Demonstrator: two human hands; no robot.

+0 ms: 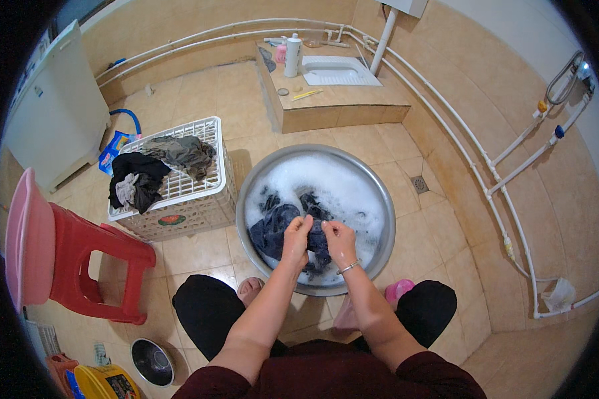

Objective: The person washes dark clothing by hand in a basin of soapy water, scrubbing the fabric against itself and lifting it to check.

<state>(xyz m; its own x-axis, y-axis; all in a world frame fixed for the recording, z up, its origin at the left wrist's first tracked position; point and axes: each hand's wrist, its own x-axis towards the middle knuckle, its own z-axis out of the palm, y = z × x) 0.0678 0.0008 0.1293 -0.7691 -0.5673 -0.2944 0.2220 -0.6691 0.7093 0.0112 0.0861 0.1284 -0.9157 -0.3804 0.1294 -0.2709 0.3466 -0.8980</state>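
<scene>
Head view: dark blue garment (271, 230) partly in suds (353, 179) inside round grey basin (389, 223). Left hand (296, 241) and right hand (340, 243), close together, both pinching it. White crate (203, 212) bearing clothes (141, 174) left of basin; red stool (68, 249) farther left.

From where I stood, the dark blue cloth (270, 231) looked wet and badly crumpled, bunched in loose folds within the round grey basin (390, 219). Its left part bulged above the white suds (349, 174), and a stretch nearer the middle was gathered up; whether the blacker folds (311, 201) just beyond belonged to it, I couldn't tell
</scene>
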